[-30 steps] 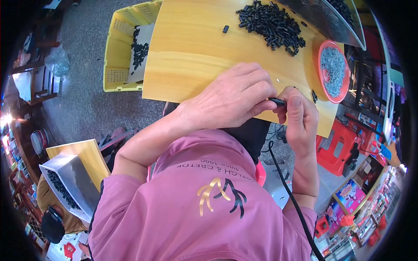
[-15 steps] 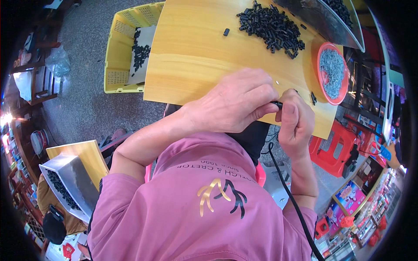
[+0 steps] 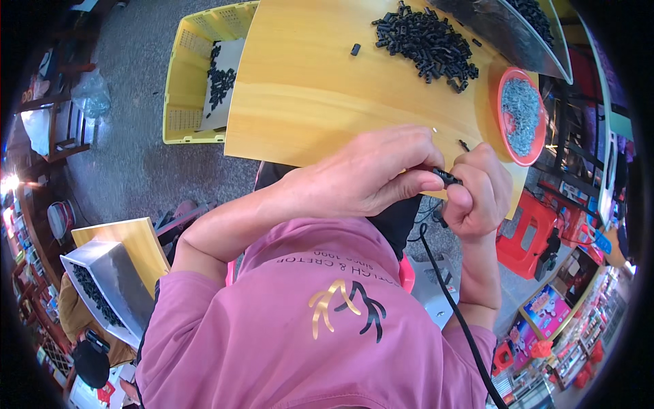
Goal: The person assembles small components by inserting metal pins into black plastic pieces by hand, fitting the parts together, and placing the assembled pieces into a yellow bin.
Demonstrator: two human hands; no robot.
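Observation:
Over the near right edge of the wooden table, a small black cylindrical plastic part lies between my two hands. The thumb and fingers of my left hand pinch its left end. At its other end, the curled fingers of my right hand close on it, partly hiding that tip. Farther back is a heap of similar black parts, with a single black part apart on its left. A red bowl of small shiny metal pieces stands beyond my right hand.
A clear-sided bin with black parts occupies the table's far right. Left of the table sits a yellow crate holding more. A red stool stands at right. A black cable runs beside my right forearm.
My right hand has shifted to the right and tilted, so more of the black part shows between my hands. My left hand has come slightly nearer to me.

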